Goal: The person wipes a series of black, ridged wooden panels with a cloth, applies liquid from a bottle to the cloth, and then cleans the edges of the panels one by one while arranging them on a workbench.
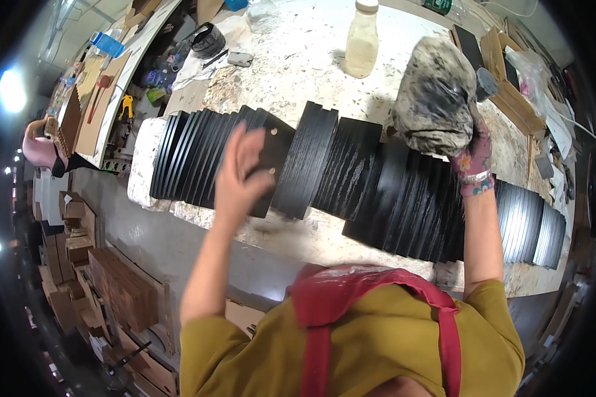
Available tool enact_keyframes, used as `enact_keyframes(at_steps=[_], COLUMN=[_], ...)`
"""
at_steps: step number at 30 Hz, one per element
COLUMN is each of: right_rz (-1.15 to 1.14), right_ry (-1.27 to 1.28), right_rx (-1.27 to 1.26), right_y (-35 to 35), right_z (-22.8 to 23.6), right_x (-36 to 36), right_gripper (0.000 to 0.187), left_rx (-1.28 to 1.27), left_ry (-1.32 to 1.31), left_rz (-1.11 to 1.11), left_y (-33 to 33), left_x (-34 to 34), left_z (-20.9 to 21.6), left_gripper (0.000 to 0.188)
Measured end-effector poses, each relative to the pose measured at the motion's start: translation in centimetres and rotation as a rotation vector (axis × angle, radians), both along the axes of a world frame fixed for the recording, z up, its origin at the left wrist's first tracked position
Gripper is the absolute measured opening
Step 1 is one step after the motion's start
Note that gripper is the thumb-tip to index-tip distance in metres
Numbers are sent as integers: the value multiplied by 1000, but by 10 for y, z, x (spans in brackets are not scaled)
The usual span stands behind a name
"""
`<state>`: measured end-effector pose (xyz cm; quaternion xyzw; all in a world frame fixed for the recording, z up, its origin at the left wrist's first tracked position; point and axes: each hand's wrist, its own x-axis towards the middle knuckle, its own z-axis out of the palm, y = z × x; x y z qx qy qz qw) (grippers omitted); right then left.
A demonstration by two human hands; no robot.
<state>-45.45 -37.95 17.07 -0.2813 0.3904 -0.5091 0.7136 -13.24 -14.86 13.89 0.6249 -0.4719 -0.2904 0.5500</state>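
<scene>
My right hand [473,152], in a flowered glove, grips a bundled white rag [437,99] smeared with black, raised over the right half of the table. My bare left hand [242,175] is slightly blurred, with its fingers apart and nothing visible in them. Right by it is a black board [271,149] with two small pale round spots; whether they touch, I cannot tell. A stack of leaning black boards [189,155] lies to the left. Two black boards [308,159] with visible grain lie flatter in the middle. More overlapping black boards [417,198] run to the right, partly behind my right forearm.
The stained white table [291,73] carries a glass bottle [362,40] of cloudy yellowish liquid at the back. A black-smeared container [206,41] and a grey block [240,59] sit at the far left. A cardboard box [510,86] stands far right. Brown flat cardboard [122,288] leans at the lower left.
</scene>
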Motion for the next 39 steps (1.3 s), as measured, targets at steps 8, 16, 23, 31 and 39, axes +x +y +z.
enact_keyframes(at_steps=[8, 16, 23, 31, 39], right_rz=[526, 490, 514, 737, 718], right_ry=[819, 1169, 850, 842, 616], right_rx=[-1726, -1725, -1711, -1849, -1918], right_y=[100, 27, 39, 85, 76], right_z=[-1, -39, -57, -42, -38], right_x=[144, 198, 180, 187, 197], right_gripper=[27, 19, 25, 23, 19], left_rx=[326, 78, 134, 304, 111], left_ry=[-68, -267, -249, -212, -337], left_rz=[463, 564, 521, 564, 567], left_y=[46, 36, 37, 43, 39], left_x=[-108, -107, -110, -112, -110], left_z=[-88, -110, -105, -117, -116], left_gripper=[95, 81, 79, 84, 82])
